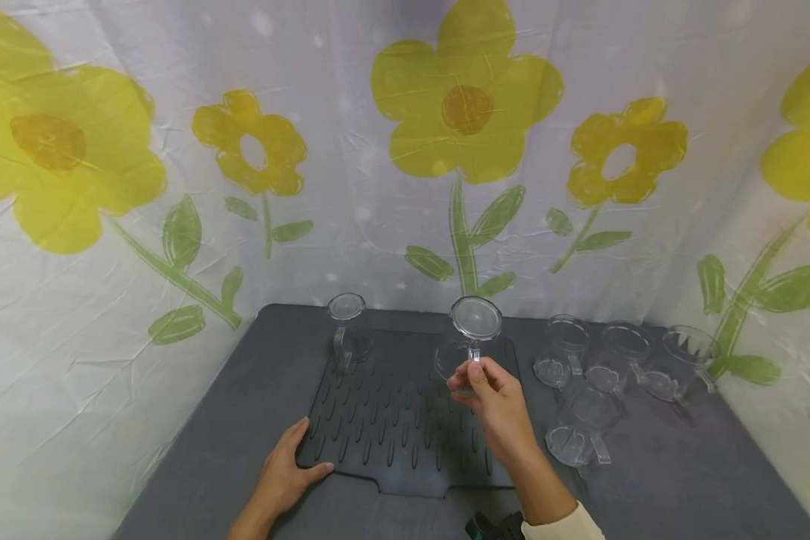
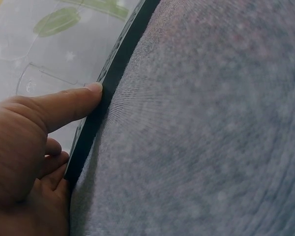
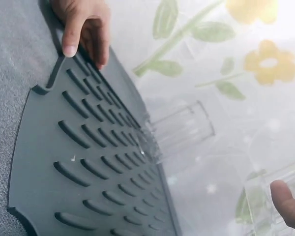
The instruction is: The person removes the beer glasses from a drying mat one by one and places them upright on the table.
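Grips clear mug (image 1: 472, 330), base up, above ribbed mat (image 1: 408, 481) with right hand (image 1: 491, 394) | touches mat corner with left hand (image 1: 283, 471), fingers spread | counts one inverted mug (image 1: 352, 334) seemingly done, mat's back left | leaves four upright mugs (image 1: 614, 361) right of mat, likely pending

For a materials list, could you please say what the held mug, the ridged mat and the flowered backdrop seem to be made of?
Held mug: clear, glossy glass or plastic; it is see-through with bright highlights.
Ridged mat: matte, probably silicone or rubber, given its dull surface and moulded ridges.
Flowered backdrop: slightly shiny cloth or plastic sheeting, judging by its creases.
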`<state>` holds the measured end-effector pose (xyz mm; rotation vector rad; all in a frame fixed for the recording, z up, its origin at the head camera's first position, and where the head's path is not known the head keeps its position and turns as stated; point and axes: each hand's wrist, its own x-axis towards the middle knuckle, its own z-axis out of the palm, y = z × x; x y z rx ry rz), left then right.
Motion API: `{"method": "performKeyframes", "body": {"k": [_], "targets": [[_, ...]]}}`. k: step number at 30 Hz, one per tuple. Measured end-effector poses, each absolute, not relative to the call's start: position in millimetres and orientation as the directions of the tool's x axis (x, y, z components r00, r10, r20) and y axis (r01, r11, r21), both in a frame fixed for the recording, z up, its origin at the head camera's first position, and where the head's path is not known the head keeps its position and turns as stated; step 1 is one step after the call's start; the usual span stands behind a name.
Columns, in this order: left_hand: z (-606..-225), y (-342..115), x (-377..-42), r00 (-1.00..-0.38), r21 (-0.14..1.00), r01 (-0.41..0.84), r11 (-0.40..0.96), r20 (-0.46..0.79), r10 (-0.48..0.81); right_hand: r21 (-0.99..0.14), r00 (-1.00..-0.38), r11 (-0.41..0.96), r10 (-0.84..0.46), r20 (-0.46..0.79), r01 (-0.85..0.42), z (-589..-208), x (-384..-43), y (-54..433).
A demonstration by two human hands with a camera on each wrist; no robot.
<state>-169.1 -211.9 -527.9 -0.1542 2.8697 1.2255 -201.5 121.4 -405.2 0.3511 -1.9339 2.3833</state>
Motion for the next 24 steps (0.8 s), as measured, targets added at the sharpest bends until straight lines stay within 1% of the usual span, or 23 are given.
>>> {"method": "performKeyframes", "body": {"k": [16,19,24], "targets": [[-527.3,-211.8,-168.8,-0.995,0.727,-0.099,0.68,-0.061,-0.079,-0.93,-0.948,-0.23,-0.073,0.31,-0.286,-404.9,-153.5,149.9],[-528.4,-211.9,-168.5,-0.995,0.726,-0.098,0.681,-0.059,-0.079,-0.917,-0.939,-0.252,-0.072,0.336,-0.308,-408.9,-147.7,153.4],[-529.7,-212.2,-168.9,-0.995,0.727,-0.094,0.68,-0.053,-0.081,-0.872,-0.908,-0.338,-0.102,0.407,-0.353,-415.9,-142.3,158.2]]}}
